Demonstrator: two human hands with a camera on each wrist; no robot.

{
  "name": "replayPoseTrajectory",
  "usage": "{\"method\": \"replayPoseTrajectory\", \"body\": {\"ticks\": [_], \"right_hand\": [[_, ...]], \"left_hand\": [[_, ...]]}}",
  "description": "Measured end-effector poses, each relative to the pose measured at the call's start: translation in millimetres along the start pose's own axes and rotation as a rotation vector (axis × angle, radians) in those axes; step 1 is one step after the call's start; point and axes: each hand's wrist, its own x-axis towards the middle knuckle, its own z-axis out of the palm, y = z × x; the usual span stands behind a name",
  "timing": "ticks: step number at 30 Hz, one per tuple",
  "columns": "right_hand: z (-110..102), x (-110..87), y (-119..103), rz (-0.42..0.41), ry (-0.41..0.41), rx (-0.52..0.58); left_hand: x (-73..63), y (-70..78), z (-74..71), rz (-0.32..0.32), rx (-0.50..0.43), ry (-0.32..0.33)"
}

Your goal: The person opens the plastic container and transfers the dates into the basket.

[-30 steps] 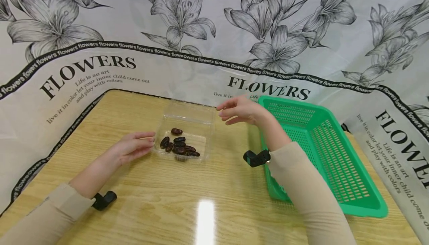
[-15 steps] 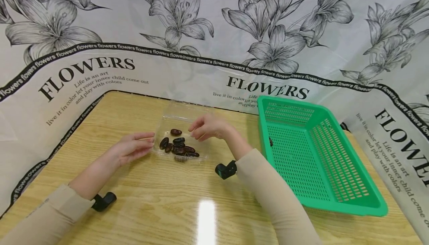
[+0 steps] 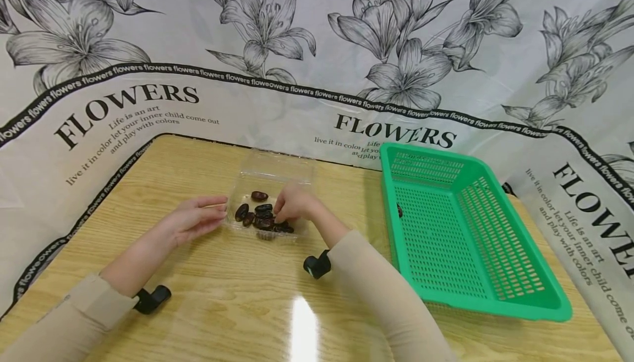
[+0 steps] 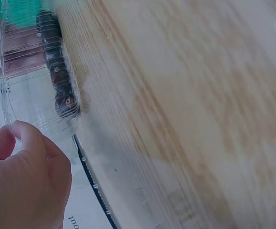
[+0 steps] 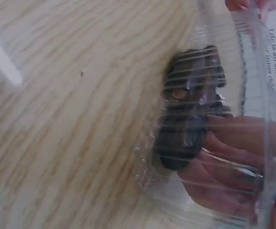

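Observation:
A clear plastic box (image 3: 279, 168) with its lid folded back stands on the table. Inside lie several dark brown dates (image 3: 241, 212), most of them bunched along the near wall. My left hand (image 3: 198, 220) is at the box's left side, thumb and forefinger pinching the rim in the left wrist view. My right hand (image 3: 299, 202) reaches down into the box from the right. Seen through the ribbed wall in the right wrist view, its fingers (image 5: 223, 157) close on a date (image 5: 173, 155) at the end of the bunch.
A green perforated basket (image 3: 525, 310) stands on the right of the wooden table (image 3: 238, 296), with a date (image 3: 399, 210) visible near its left wall. A white flower-print cloth (image 3: 297, 114) rises behind the table. A black camera (image 3: 317, 264) hangs at the right wrist.
My right hand has come left from beside the basket and lowered into the box, onto the dates. A date now shows in the basket. My left hand has stayed at the box.

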Motion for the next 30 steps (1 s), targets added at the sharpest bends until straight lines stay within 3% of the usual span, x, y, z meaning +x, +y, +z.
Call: {"method": "replayPoseTrajectory", "body": {"ticks": [3,9,16,20,25,30], "right_hand": [[5.3,2.1,-1.7,0.024,0.017,-0.090],[9.8,4.0,-3.9,0.040,0.063,-0.144],[10.4,4.1,-3.4,0.033,0.040,-0.111],[8.0,3.9,-2.0,0.012,0.067,-0.102],[1.7,0.8,-0.8,0.007,0.093,-0.022],[-9.3,-4.7,-0.5,0.038,0.088,0.163]], "left_hand": [[-0.4,-0.2,0.4,-0.001,-0.009,-0.003],[-1.1,0.7,0.7,0.001,-0.009,0.001],[-1.8,0.1,1.2,-0.010,0.001,0.008],[-1.9,0.3,1.1,-0.013,0.000,0.016],[-1.6,1.5,1.5,-0.014,0.006,0.014],[-0.5,1.0,1.9,-0.020,0.004,0.013]]}}
